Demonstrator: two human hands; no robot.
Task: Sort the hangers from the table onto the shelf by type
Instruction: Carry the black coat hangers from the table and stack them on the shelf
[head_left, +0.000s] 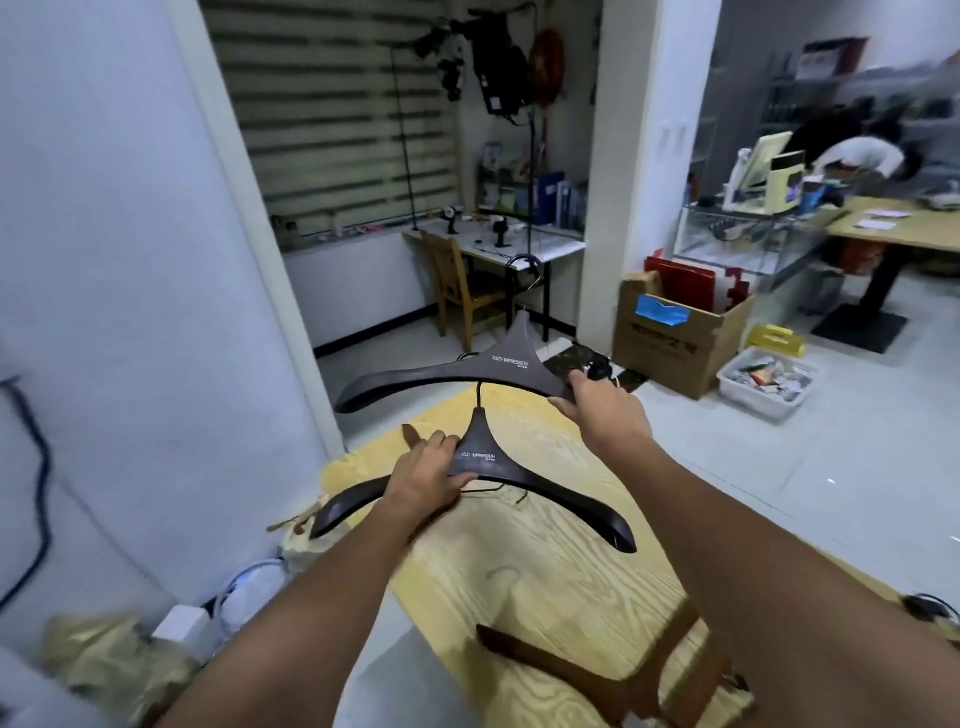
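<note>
Pale wood-grain surface (545, 582) below; left grip (423, 480) clenched on lower dark brown broad-shouldered hanger (483, 452) near neck, right grip (602, 410) grasping matching upper hanger (509, 361) at one end

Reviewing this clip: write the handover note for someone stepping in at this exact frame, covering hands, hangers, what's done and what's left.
Left hand: grips the near dark hanger beside its neck, low over the wooden table.
Right hand: grips the right arm of the far dark hanger, held up past the table's far edge.
Both hangers look like the same branded type.
A thin wire shows under the near hanger; it may be another hanger.
Done: two hangers picked up.
Left: carry both to the shelf, which is not identifiable here, and place them together.
</note>
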